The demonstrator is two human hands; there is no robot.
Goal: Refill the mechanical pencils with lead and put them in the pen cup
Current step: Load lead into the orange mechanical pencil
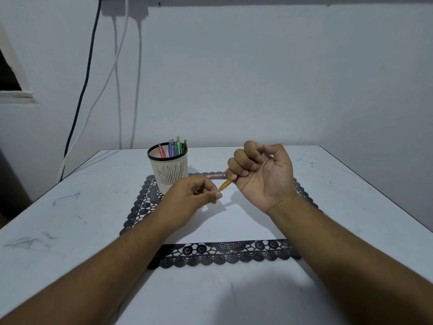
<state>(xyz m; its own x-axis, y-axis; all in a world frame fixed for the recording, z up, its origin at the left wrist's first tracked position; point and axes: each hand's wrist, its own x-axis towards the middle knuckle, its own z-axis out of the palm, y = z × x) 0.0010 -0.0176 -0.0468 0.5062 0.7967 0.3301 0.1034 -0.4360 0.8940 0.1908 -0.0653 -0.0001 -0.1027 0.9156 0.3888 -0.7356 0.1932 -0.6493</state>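
My right hand (262, 170) grips an orange mechanical pencil (225, 184) in its curled fingers, palm toward me, with the tip end slanting down to the left. My left hand (194, 195) has its thumb and fingertips pinched together right at that tip; whether they hold a lead is too small to tell. The cream slatted pen cup (169, 171) with a black rim stands behind my left hand and holds several coloured pencils (174, 147). A dark red lead case (215, 176) lies flat on the mat behind my hands.
A white sheet (234, 221) lies on a black lace mat (222, 253) in the middle of the pale table (82, 207). Cables (117, 90) hang down the wall at the back left. The table's right edge runs close by my right forearm.
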